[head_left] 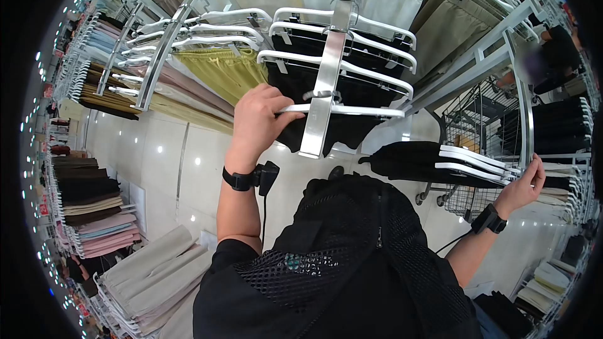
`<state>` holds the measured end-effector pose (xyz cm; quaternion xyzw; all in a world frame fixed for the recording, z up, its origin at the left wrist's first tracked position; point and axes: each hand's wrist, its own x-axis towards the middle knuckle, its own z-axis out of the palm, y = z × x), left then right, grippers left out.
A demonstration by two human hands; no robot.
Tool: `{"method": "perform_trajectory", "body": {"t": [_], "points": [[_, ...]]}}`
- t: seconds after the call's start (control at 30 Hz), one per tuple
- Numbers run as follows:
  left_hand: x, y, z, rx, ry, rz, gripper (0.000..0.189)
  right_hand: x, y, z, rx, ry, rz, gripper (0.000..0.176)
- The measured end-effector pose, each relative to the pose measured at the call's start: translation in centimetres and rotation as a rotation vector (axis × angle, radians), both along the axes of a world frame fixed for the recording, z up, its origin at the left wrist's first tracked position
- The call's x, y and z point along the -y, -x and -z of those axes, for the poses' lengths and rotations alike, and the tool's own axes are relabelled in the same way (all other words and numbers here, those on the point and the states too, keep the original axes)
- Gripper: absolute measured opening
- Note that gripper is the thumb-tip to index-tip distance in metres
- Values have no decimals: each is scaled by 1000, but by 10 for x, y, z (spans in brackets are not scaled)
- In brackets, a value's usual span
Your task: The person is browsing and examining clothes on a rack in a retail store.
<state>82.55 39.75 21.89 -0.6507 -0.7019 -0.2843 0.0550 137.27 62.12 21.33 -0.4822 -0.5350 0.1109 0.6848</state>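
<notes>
A white plastic hanger bearing black cloth is gripped at twelve o'clock by the left hand; similar hangers are clasped at three o'clock by the right hand.

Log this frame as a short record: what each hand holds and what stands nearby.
setting: clothing shop aisle, with garments hung on rack arms
left hand: closed around a white hanger that carries a black garment, at the front of the metal rack arm
right hand: holds a bundle of hangered black garments by the hanger ends
nearby: wire cart behind the bundle
wrists: a dark band on each
</notes>
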Motion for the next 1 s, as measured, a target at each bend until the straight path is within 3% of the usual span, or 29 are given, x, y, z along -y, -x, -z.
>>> {"method": "perform_trajectory", "body": {"t": [0.5, 0.67, 1.0], "points": [[-1, -3, -10, 156, 183, 0, 23, -1, -2, 1, -8, -12, -30, 18], [-5, -2, -25, 460, 232, -37, 24, 0, 4, -1, -58, 9, -13, 17], [-41, 11, -22, 99, 48, -110, 25, -1, -2, 2, -37, 27, -23, 14]]}}
